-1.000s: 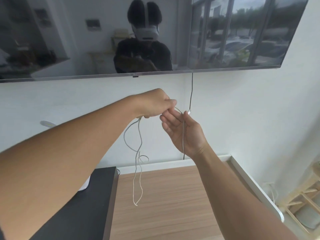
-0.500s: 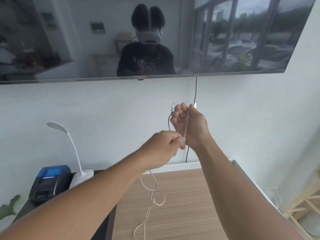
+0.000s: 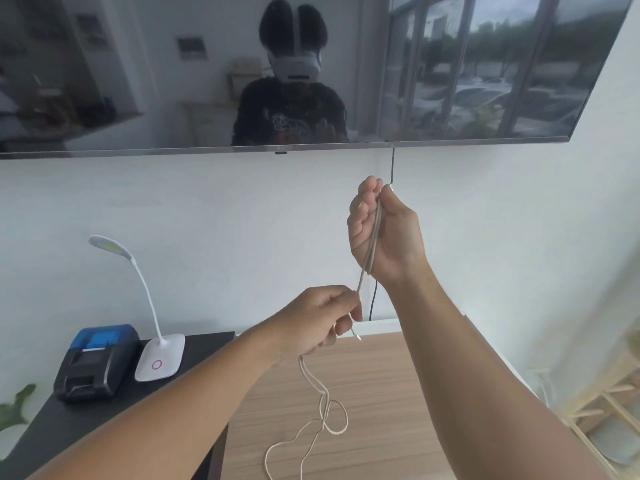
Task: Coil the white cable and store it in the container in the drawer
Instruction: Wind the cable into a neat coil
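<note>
My right hand (image 3: pixel 382 230) is raised in front of the wall, palm toward me, thumb pinching the white cable (image 3: pixel 371 237) near its plug end. Strands of the cable run down across the palm to my left hand (image 3: pixel 320 320), which is closed around them lower down. Below the left hand the rest of the cable hangs in loose loops (image 3: pixel 327 415) over the wooden surface. No drawer or container is in view.
A light wooden desk top (image 3: pixel 363 393) lies below, with a black cabinet (image 3: pixel 104 420) to its left carrying a white desk lamp (image 3: pixel 152 351) and a blue-black label printer (image 3: pixel 98 358). A wall-mounted TV (image 3: pixel 311 74) hangs above, a black cord (image 3: pixel 374 299) dropping from it. A wooden rack (image 3: pixel 609 410) stands at right.
My left hand has pulled downward away from the right hand, drawing the cable taut across the right palm. The right hand has risen slightly and the hanging loops sit lower.
</note>
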A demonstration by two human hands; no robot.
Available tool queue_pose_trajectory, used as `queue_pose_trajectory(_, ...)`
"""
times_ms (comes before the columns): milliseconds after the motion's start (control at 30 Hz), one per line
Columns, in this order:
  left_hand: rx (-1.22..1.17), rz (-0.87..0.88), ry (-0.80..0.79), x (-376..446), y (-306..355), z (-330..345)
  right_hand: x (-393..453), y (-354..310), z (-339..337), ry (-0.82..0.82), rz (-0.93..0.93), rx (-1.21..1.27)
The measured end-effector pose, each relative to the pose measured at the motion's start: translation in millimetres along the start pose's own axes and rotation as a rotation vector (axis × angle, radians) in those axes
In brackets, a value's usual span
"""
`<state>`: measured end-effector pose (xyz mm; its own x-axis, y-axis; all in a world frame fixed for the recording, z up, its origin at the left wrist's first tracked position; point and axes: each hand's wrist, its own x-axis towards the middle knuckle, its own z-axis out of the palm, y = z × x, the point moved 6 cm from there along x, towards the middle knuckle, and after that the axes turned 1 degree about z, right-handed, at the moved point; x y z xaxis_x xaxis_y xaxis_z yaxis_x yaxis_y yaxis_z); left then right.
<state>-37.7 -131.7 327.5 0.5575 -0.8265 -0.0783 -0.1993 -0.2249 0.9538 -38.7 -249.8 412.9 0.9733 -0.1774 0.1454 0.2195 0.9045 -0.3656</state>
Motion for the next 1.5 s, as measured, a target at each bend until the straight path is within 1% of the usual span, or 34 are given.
queue_pose_trajectory(33,-0.016,-0.055,-0.046,2,-2,-1,-3,2,4,-0.021,0.021,0.021)
queue_pose_trajectory(100,-0.134,-0.127,-0.114,10,-1,-8,-10,8,10,-0.06,0.082,0.039)
queue_pose_trajectory(167,-0.242,-0.159,-0.112,21,9,-22,-18,20,13,-0.11,0.163,0.036)
queue_pose_trajectory(200,-0.226,-0.152,-0.097,26,17,-32,-23,26,13,-0.131,0.2,0.033)
queue_pose_trajectory(300,-0.016,-0.092,-0.101,38,50,-51,-30,44,2,-0.137,0.269,-0.048)
queue_pose_trajectory(400,0.222,-0.153,-0.141,44,72,-60,-32,53,-16,-0.125,0.318,-0.154)
queue_pose_trajectory(467,0.357,-0.201,-0.1,49,81,-69,-30,53,-22,-0.115,0.298,-0.258)
queue_pose_trajectory(567,0.444,-0.2,0.012,55,96,-77,-28,51,-30,-0.08,0.252,-0.383)
queue_pose_trajectory(667,0.589,-0.151,0.115,53,110,-79,-26,50,-45,0.018,0.211,-0.385)
queue_pose_trajectory(733,0.668,-0.126,0.123,49,112,-76,-24,46,-52,0.06,0.176,-0.368)
queue_pose_trajectory(867,0.595,-0.098,0.136,44,111,-70,-20,43,-51,0.063,0.141,-0.35)
queue_pose_trajectory(967,0.61,-0.026,0.183,41,117,-61,-15,38,-51,0.087,0.085,-0.339)
queue_pose_trajectory(1100,0.735,0.137,0.339,20,113,-45,-9,19,-50,0.138,-0.022,-0.344)
queue_pose_trajectory(1200,0.797,0.154,0.451,1,84,-29,-7,8,-48,0.151,-0.062,-0.284)
queue_pose_trajectory(1267,0.754,0.165,0.496,-9,64,-14,-7,6,-44,0.134,-0.067,-0.285)
queue_pose_trajectory(1400,0.487,0.162,0.611,-14,41,-1,-7,7,-44,0.163,-0.04,-0.47)
queue_pose_trajectory(1500,0.327,0.138,0.639,-11,29,-1,-6,6,-45,0.169,-0.034,-0.577)
